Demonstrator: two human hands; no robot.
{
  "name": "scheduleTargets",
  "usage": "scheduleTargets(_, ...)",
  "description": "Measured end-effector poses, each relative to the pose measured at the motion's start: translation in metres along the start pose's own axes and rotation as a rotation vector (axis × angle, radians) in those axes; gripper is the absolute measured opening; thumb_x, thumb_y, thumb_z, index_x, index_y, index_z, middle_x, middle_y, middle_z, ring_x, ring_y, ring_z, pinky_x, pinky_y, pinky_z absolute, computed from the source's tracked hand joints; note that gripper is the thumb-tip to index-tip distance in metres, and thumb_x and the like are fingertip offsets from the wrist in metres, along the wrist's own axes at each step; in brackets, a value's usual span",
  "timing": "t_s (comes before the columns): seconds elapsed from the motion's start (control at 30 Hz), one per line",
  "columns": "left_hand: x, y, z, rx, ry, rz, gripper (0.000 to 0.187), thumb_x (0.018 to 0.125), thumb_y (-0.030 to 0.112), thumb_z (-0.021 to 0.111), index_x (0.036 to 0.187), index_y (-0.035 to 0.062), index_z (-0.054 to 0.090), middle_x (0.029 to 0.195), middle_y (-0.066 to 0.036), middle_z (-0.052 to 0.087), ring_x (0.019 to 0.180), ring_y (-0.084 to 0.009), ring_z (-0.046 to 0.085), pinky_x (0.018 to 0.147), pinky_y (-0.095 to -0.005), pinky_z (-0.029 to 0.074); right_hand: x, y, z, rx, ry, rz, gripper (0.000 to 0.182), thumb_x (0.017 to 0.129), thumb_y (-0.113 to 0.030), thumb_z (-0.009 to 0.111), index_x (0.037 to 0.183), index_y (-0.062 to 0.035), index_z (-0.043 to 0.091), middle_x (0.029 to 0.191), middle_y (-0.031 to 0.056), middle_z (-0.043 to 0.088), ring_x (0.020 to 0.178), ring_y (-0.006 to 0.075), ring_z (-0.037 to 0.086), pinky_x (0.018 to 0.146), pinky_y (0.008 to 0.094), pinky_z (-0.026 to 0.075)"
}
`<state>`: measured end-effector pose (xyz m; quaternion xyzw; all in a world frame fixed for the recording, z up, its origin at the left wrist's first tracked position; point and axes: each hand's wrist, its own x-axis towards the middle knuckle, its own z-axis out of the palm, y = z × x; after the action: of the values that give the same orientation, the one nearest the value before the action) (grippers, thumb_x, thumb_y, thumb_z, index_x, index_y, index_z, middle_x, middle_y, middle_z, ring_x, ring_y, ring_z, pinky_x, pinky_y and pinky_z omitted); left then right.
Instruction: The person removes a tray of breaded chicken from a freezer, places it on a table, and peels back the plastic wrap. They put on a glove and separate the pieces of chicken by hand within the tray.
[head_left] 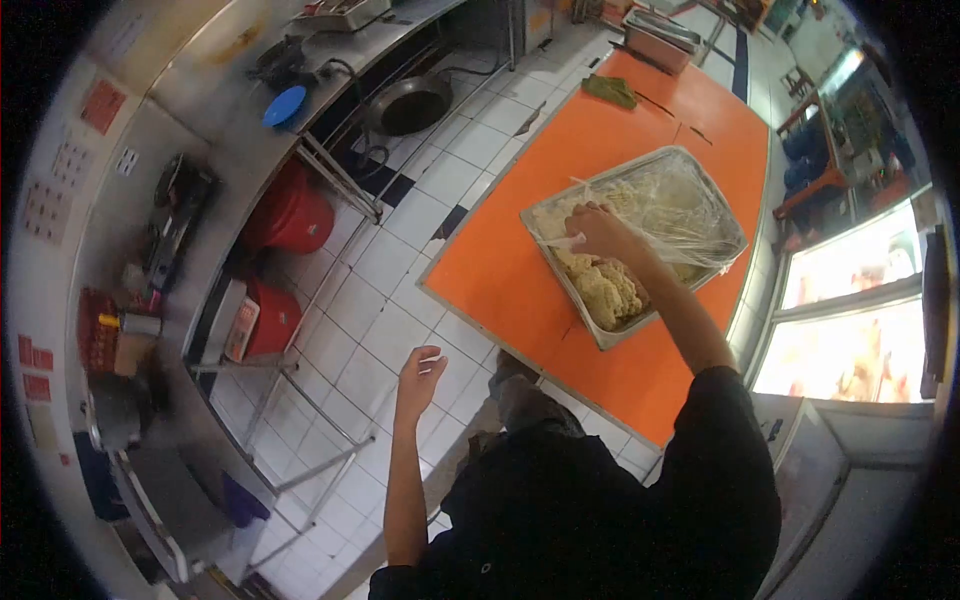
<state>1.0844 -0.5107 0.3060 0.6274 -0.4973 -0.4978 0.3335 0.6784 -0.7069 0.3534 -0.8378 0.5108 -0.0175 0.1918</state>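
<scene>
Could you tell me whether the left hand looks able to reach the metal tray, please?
Probably yes: the left hand looks empty, and only open air and bare orange tabletop seem to separate it from the metal tray.

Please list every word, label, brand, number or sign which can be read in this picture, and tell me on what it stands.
No text can be read.
Upper red sheet: too small and blurred.
Pale wall sheet with rows of marks: too small.
Small white label: too small.
Lower red sheets: too blurred.
</scene>
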Motion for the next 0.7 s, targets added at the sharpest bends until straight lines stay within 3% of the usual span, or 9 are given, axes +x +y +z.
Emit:
scheduleTargets(0.1,0.043,-0.002,-0.009,0.007,-0.03,-0.004,0.025,0.085,0.018,0.064,0.104,0.0026,0.058,0.102,-0.009,0.062,0.09,-0.0174,0.059,0.079,-0.0301,0.047,0.015,0.005,-0.012,-0.229,-0.315,0.062,0.014,0.078,-0.026,0.067,0.082,-0.0133,0.063,0.09,0.0019,0.062,0.099,0.027,0.054,0.091,0.0454,0.034)
scheduleTargets(0.2,0.078,0.004,-0.008,0.027,-0.068,0.003,0.026,0.085,0.018,0.064,0.104,0.0017,0.058,0.1,-0.01,0.062,0.09,-0.0178,0.058,0.079,-0.0305,0.047,0.031,0.008,-0.045,-0.502,-0.064,-0.102,0.013,0.08,-0.027,0.064,0.083,-0.0139,0.064,0.084,0.0014,0.062,0.096,0.0238,0.056,0.088,0.0413,0.035)
scheduleTargets(0.3,0.12,0.042,0.012,0.076,-0.175,0.039,0.028,0.085,0.02,0.064,0.105,0.0006,0.057,0.1,-0.01,0.062,0.089,-0.0181,0.058,0.081,-0.0309,0.046,0.041,0.039,-0.047,-0.276,0.143,-0.154,0.011,0.081,-0.025,0.063,0.082,-0.0142,0.066,0.085,0.0004,0.061,0.095,0.0206,0.055,0.088,0.038,0.034)
scheduleTargets(0.4,0.167,0.079,0.054,0.167,-0.302,0.16,0.035,0.084,0.022,0.065,0.109,-0.0001,0.055,0.107,-0.012,0.059,0.094,-0.0213,0.057,0.083,-0.0329,0.045,0.037,0.032,-0.043,-0.16,0.212,-0.058,0.011,0.08,-0.025,0.063,0.08,-0.015,0.067,0.084,-0.0003,0.059,0.093,0.0197,0.053,0.09,0.0377,0.033)
scheduleTargets(0.53,0.225,0.14,0.138,0.392,-0.32,0.78,0.054,0.075,0.029,0.073,0.113,-0.0001,0.051,0.112,-0.016,0.052,0.103,-0.0305,0.052,0.088,-0.0393,0.043,0.026,0.014,-0.044,-0.228,0.303,0.011,0.007,0.077,-0.021,0.065,0.074,-0.0157,0.067,0.082,-0.0001,0.058,0.093,0.0191,0.052,0.093,0.0406,0.032)
scheduleTargets(0.6,0.241,0.154,0.178,0.636,-0.27,0.886,0.054,0.073,0.029,0.074,0.112,-0.0002,0.05,0.114,-0.017,0.052,0.103,-0.0325,0.052,0.086,-0.0411,0.044,0.019,0.004,-0.038,-0.169,0.375,0.068,0.004,0.075,-0.019,0.066,0.073,-0.016,0.067,0.085,0.0002,0.056,0.097,0.0191,0.05,0.096,0.043,0.03)
scheduleTargets(0.7,0.259,0.171,0.2,0.767,-0.494,0.929,0.05,0.072,0.028,0.074,0.109,0.0009,0.051,0.122,-0.02,0.048,0.106,-0.0362,0.052,0.085,-0.0439,0.046,0.004,-0.011,-0.028,-0.201,0.509,0.185,0.008,0.076,-0.017,0.066,0.069,-0.0135,0.064,0.089,0.0026,0.053,0.101,0.0214,0.047,0.101,0.0458,0.024)
